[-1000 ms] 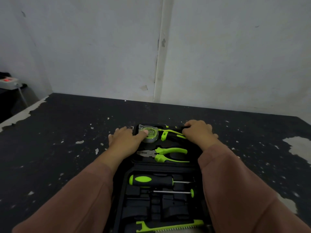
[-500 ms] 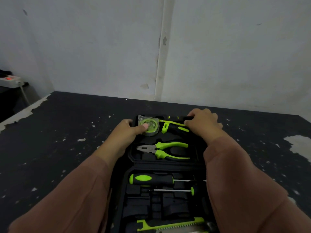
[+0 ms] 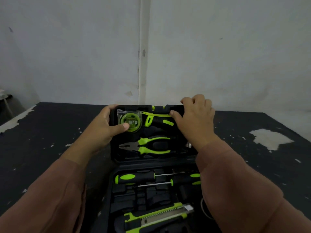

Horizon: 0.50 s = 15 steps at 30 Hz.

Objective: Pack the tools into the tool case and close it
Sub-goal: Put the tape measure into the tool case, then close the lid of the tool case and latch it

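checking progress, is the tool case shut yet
Open. Both hands grip the far half, raised but not folded over the near half.

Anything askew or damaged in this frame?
Tools look seated in the tool case: tape measure, pliers. Only the tabletop is damaged: paint flaked off in pale patches.

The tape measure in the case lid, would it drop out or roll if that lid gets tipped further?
The tape measure sits in a moulded recess, so it probably stays. The left hand presses a thumb on it, which hints at a loose fit. Its round face suggests it could roll if freed.
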Available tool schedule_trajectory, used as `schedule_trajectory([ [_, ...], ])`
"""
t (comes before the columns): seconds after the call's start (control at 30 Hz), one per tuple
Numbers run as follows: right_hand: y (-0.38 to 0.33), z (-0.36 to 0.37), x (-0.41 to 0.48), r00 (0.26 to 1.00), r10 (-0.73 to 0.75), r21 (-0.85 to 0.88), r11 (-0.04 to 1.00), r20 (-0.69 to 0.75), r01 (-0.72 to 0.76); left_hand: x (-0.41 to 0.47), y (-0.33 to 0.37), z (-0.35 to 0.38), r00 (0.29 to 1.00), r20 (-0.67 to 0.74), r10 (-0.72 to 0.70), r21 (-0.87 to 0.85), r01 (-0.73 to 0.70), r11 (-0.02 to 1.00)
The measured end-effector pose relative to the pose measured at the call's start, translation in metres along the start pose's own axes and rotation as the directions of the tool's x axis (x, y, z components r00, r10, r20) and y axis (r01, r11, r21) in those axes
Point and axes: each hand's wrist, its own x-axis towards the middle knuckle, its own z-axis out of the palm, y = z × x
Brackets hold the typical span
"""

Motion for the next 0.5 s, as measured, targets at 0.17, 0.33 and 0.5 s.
schedule_trajectory([
  [0.17,-0.002,-0.023,-0.03,0.997,0.022,0.186,0.983,-0.068,-0.009,-0.038,0.026,-0.002,0.992,0.04,0.122,0.165,-0.127,0.978],
  [0.33,-0.014,-0.039,-0.058,0.981,0.182,0.617,0.765,0.07,-0.185,-0.075,0.042,0.003,0.974,0.057,0.218,0.256,-0.226,0.94],
  [0.5,-0.01,-0.059,-0.09,0.922,0.281,0.889,0.298,0.268,-0.349,-0.112,0.051,0.011,0.954,0.09,0.284,0.339,-0.298,0.892],
])
